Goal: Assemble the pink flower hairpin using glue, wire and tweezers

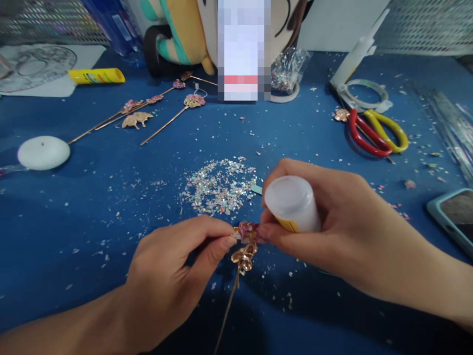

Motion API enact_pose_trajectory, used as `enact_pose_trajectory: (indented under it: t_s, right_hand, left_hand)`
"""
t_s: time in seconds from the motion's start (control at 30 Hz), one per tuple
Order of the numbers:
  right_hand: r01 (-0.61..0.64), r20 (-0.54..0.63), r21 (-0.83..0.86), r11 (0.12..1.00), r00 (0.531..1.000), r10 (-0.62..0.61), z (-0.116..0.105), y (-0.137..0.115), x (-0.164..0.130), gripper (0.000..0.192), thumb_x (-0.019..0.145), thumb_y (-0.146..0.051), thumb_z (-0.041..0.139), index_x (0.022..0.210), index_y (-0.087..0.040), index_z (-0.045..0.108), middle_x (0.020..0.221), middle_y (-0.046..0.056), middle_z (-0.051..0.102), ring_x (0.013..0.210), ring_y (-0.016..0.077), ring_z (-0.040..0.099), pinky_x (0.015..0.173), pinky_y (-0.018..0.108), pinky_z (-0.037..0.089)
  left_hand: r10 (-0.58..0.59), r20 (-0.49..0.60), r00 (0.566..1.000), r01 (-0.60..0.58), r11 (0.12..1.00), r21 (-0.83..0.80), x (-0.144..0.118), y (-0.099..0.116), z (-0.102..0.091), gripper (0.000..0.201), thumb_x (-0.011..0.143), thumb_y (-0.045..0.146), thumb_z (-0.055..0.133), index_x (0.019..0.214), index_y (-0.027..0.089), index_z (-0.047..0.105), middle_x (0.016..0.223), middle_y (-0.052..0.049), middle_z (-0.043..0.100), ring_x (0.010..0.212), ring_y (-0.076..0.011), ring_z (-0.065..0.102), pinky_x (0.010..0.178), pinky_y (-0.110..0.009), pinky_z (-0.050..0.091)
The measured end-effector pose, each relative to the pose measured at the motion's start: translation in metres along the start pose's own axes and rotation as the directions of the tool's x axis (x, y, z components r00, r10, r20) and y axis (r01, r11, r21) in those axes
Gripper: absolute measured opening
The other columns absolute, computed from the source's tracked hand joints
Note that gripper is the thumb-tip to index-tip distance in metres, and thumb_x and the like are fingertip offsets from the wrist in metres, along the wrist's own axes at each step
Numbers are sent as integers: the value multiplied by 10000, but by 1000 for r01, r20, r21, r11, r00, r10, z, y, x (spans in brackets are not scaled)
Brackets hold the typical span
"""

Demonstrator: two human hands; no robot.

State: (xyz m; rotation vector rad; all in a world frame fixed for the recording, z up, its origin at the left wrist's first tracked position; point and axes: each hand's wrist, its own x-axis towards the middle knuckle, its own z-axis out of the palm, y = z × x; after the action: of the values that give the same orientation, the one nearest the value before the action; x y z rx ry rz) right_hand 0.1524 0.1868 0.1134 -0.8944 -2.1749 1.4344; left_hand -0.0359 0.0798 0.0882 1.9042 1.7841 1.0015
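Observation:
My left hand (pixel 181 261) pinches the edge of a gold hairpin (pixel 244 256) between thumb and forefinger. Pink and gold flowers top the hairpin, and its thin stem points down toward me. My right hand (pixel 332 217) is closed around a white plastic glue bottle (pixel 291 202) with a yellow label. The bottle is tilted, bottom end up, and its tip is hidden behind my fingers near the pink flower. Just beyond both hands lies a pile of iridescent flakes (pixel 221 186). A pale green stick (pixel 256 189) pokes out between the pile and my right hand.
Red-and-yellow-handled pliers (pixel 373 138), a tape roll (pixel 367 93) and another glue bottle (pixel 351 61) lie back right. A phone (pixel 451 217) is at the right edge. Finished-looking hairpins (pixel 173 121), a white oval object (pixel 44 153) and a yellow tube (pixel 96 76) lie left. A plush toy (pixel 185 34) stands behind.

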Motion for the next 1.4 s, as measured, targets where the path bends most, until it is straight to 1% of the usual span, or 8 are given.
enact_pose_trajectory:
  t_s: [0.27,0.47,0.57,0.73,0.83,1.03,1.2,1.4]
  right_hand:
    - [25,-6,14,1000,1000,-25,0,1,-1,175,819,-97,701,803,-222,580,690,-102,637,581,57,545,468,177,420]
    - [16,-6,-5,1000,1000,-16,-1,0,-1,162,825,-141,712,793,-225,576,681,-103,635,579,62,552,478,195,431]
    - [4,-4,-1,1000,1000,-4,-2,0,-1,157,813,-138,711,796,-226,581,679,-100,641,573,67,554,465,197,429]
    - [-37,-11,6,999,999,37,-1,-3,0,170,781,-120,716,779,-220,579,661,-95,637,559,67,532,454,194,411]
    - [-47,-9,12,999,999,47,0,-4,1,173,776,-117,716,772,-221,577,656,-92,640,562,74,541,456,192,419]
    - [-30,-11,43,999,999,31,0,-3,1,192,771,-92,719,762,-220,577,650,-93,628,563,77,529,455,183,411]
    - [-31,40,33,999,999,29,-4,-3,2,195,773,-65,689,772,-214,563,671,-80,617,568,76,518,458,188,410]
    - [-101,55,66,993,994,97,-3,-6,3,215,745,-60,698,750,-213,548,659,-76,600,565,75,510,454,189,403]
  left_hand:
    - [135,80,988,-141,987,72,-5,-10,-1,238,977,78,506,942,279,629,754,121,739,633,-58,703,703,-104,517]
    - [11,79,997,-5,997,-75,0,-14,2,290,1014,149,449,748,257,489,613,125,448,488,-68,466,523,-141,400]
    - [-18,88,996,30,990,-138,-1,-15,6,315,1019,185,438,727,265,524,597,128,504,488,-72,497,500,-148,395]
    - [-155,132,979,189,935,-301,-3,-12,8,195,903,182,663,830,356,713,678,205,717,568,-27,634,589,-47,453]
    - [-220,115,969,245,925,-292,-1,-7,5,213,866,167,692,759,346,736,655,215,745,565,-12,667,609,-19,466]
    - [-214,53,975,220,924,-314,3,-2,2,204,806,157,720,680,312,761,612,183,753,517,-8,647,550,-20,449]
    - [-194,94,977,215,887,-409,4,-4,0,229,821,117,716,680,289,773,548,132,698,463,-41,628,493,-86,468]
    - [-113,73,991,134,884,-448,2,-11,1,255,846,74,716,755,295,801,680,116,771,584,-62,672,579,-130,500]
